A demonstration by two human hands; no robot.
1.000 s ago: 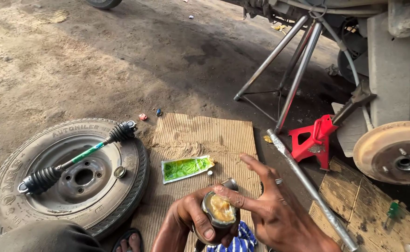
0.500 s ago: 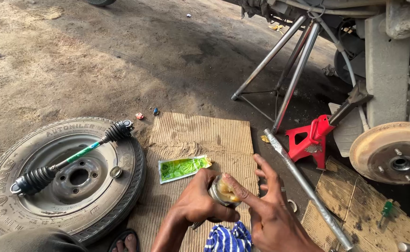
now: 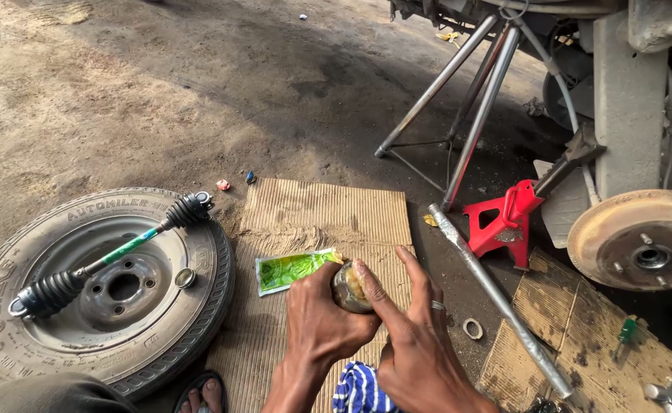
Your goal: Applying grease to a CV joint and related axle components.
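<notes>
Our left hand (image 3: 322,321) fingers clamp a grease-filled metal cup (image 3: 349,287); right hand (image 3: 416,344) fingers, spread apart, dip one in.

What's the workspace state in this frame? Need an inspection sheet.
Surface: dirt ground; corrugated cardboard sheet under the hands.
Job's things: round greasy metal joint; green sachet on the cardboard.
Clutter: wheel lying flat, drive shaft across it; metal pipe; small ring; striped cloth.
Grips: left hand grips the joint; right hand fingers touch its open end.
Cables: nothing seen.
Surroundings: red jack stand; bare brake disc; tripod stand.
</notes>
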